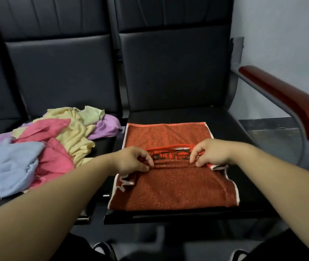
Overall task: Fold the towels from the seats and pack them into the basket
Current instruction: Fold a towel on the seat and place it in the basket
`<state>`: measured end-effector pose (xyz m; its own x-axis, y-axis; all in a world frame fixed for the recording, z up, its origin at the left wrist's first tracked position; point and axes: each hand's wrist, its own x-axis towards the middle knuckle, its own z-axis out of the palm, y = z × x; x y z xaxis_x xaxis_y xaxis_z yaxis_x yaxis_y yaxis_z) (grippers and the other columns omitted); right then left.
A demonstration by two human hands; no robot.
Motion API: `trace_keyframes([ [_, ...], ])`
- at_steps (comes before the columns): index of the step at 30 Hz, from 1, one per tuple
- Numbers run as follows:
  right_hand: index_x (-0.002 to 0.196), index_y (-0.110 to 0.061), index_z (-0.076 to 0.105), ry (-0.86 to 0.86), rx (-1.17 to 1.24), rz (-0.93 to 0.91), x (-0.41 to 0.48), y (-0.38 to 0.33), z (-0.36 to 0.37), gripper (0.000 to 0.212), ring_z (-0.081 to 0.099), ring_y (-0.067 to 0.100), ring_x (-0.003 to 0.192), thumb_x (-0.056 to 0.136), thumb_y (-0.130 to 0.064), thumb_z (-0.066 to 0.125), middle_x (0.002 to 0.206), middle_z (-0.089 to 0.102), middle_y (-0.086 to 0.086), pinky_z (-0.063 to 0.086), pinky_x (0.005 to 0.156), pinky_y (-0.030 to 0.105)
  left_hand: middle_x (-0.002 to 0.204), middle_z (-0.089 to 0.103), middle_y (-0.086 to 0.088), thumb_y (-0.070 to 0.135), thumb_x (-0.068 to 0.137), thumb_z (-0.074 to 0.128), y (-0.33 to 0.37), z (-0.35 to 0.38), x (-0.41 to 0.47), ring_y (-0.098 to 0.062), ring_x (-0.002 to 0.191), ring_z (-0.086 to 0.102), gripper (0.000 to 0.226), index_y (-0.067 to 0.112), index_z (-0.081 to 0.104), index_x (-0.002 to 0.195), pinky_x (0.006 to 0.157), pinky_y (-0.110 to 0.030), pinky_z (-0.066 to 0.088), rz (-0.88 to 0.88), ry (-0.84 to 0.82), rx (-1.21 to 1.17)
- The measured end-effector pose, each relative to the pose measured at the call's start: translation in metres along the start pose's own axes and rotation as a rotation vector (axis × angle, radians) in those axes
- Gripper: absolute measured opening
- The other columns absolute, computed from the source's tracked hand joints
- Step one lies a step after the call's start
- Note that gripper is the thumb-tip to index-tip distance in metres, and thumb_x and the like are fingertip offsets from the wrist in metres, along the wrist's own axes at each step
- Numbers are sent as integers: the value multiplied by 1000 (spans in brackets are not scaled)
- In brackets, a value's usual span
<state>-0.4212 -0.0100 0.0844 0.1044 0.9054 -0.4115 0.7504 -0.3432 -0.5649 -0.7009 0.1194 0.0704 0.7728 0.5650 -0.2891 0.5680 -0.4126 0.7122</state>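
Your left hand point(133, 160) and right hand point(209, 154) pinch the fold of the red towel point(168, 187) on the right seat point(225, 121); uneven pulling could skew it or slide it off the front edge.

I looked down on a row of black padded seats point(176, 72). A red towel point(168, 189) with a pale edge lay flat on the right-hand one, with a raised fold bunched across its middle. My left hand point(133, 160) and right hand point(209, 154) each pinched that fold, one near each side edge, fingers curled into the cloth. On the seat to the left sat a loose pile of towels point(55, 140): blue, pink, yellow, lilac. A dark red armrest point(289, 102) stood at far right, before a pale wall point(291, 25).
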Motion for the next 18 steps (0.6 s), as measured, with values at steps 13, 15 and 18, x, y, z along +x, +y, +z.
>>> trace_keyframes([
  [13, 104, -14, 81, 5, 646, 96, -10, 11, -24, 19, 70, 39, 105, 96, -5, 66, 110, 76, 19, 51, 106, 55, 97, 76, -4, 4, 97, 62, -17, -32, -9, -14, 88, 68, 14, 10, 74, 102, 79, -22, 55, 26, 181, -481],
  [15, 107, -13, 79, 66, 678, 108, -5, 12, -24, 19, 73, 32, 96, 97, -5, 66, 106, 78, 17, 59, 95, 47, 92, 77, -1, 3, 97, 63, -23, -34, 3, -13, 85, 69, 15, 13, 74, 97, 78, -20, 55, 5, 304, -472],
  [18, 108, -10, 76, 195, 780, 125, 8, 18, -27, 19, 76, 26, 79, 96, 0, 65, 97, 78, 19, 64, 78, 39, 81, 75, 4, 1, 96, 65, -28, -37, 19, -10, 75, 67, 20, 18, 74, 90, 68, -14, 53, -49, 457, -443],
])
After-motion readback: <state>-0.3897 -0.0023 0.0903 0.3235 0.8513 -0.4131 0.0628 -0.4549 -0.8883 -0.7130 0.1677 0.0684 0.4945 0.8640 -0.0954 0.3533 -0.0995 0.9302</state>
